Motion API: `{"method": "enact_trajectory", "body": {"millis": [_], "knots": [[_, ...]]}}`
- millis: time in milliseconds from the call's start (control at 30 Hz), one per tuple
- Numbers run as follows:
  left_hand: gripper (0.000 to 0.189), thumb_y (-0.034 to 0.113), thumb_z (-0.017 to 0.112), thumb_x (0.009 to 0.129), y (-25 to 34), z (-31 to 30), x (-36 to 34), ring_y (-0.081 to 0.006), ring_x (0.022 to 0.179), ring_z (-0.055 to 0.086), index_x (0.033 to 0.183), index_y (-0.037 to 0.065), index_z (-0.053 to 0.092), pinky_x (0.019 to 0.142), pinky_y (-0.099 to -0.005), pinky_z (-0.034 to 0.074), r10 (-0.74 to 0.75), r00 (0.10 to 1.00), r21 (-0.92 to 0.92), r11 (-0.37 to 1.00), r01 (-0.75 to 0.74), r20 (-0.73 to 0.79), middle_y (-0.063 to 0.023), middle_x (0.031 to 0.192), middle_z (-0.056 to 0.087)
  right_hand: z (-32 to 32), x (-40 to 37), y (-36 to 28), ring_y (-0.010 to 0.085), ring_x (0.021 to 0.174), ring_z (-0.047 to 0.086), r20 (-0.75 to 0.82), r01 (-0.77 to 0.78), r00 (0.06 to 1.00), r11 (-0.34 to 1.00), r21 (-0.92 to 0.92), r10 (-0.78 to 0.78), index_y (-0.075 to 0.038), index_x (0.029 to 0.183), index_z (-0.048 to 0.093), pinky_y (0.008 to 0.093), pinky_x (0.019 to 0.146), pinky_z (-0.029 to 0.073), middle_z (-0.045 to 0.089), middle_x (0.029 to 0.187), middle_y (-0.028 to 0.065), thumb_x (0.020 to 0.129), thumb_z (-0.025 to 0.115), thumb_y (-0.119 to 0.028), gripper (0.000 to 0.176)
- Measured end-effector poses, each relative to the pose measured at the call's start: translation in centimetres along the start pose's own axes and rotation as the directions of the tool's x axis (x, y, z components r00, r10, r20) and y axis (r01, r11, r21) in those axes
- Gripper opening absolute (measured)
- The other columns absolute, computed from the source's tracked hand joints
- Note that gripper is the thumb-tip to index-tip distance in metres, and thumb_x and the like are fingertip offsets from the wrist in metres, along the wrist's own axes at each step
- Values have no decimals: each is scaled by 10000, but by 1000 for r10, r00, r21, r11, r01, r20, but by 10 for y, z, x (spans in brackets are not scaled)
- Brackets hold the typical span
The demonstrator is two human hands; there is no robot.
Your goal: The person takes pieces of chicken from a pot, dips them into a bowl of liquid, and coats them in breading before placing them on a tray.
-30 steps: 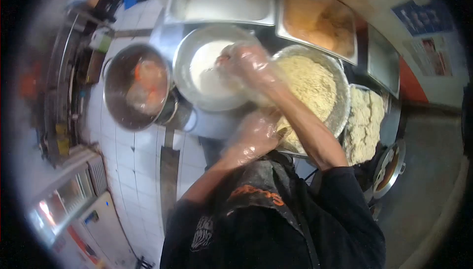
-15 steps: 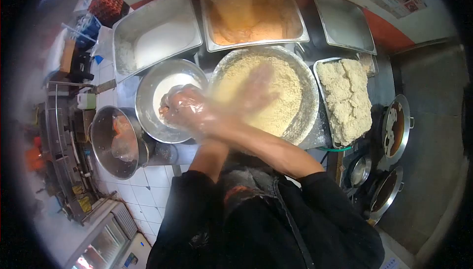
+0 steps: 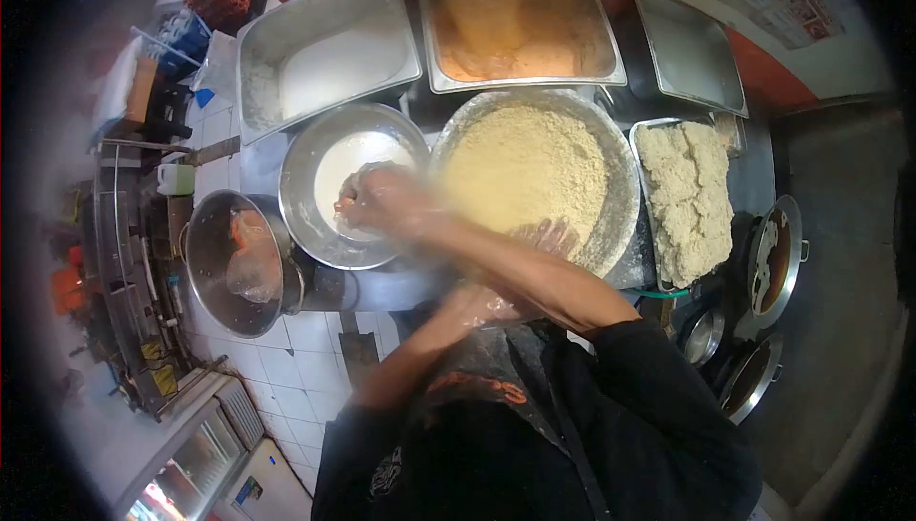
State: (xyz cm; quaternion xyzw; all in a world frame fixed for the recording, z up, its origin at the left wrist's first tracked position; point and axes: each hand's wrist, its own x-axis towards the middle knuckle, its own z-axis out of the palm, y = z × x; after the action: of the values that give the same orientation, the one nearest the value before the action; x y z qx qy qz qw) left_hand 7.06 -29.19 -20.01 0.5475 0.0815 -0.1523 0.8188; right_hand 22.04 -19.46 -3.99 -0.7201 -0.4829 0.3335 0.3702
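My forearms cross, the right one over the left. My right hand, in a clear glove, is closed above the white liquid in the left metal bowl; what its fingers hold is blurred and cannot be made out. Partly behind my right forearm, my left hand has its fingers apart at the near side of the wide bowl of pale yellow crumbly flour. A tray of clumped, pale coated food is right of that bowl.
Three rectangular metal pans stand behind: one with white powder, one orange inside, one at the right. A deep pot holding an orange item in plastic is at left. Round pans sit at far right.
My left hand has come down from over the middle of the flour to its near side. My right hand remains over the left bowl. The whole view has shifted slightly.
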Motion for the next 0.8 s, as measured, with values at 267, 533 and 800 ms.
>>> {"method": "enact_trajectory", "body": {"millis": [267,533,800], "knots": [[346,232,523,1016,50,-10,-19,-298,1086,639,1256,-10,580,961,-397,522,-187,960,714,700,-19,209,-194,1214,628,-60,-62,-40,213,977,703,-46,-117,982,778,618,184,21,1056,704,340,889,566,740,1039,153,894,744,-234,305],[285,197,577,957,114,14,-5,-349,963,661,1085,-49,640,799,-411,534,194,946,933,203,-297,259,-221,1019,661,-94,-115,17,141,824,674,-168,-203,939,878,434,301,34,1044,720,283,709,559,726,960,118,886,766,-189,277],[351,282,602,925,131,22,2,-372,1094,608,1124,5,681,923,-488,482,276,958,946,279,-163,83,-208,1126,648,-130,-181,67,256,1007,685,-222,-533,815,843,73,535,23,1152,681,401,923,523,722,1090,179,929,687,-441,515]]}}
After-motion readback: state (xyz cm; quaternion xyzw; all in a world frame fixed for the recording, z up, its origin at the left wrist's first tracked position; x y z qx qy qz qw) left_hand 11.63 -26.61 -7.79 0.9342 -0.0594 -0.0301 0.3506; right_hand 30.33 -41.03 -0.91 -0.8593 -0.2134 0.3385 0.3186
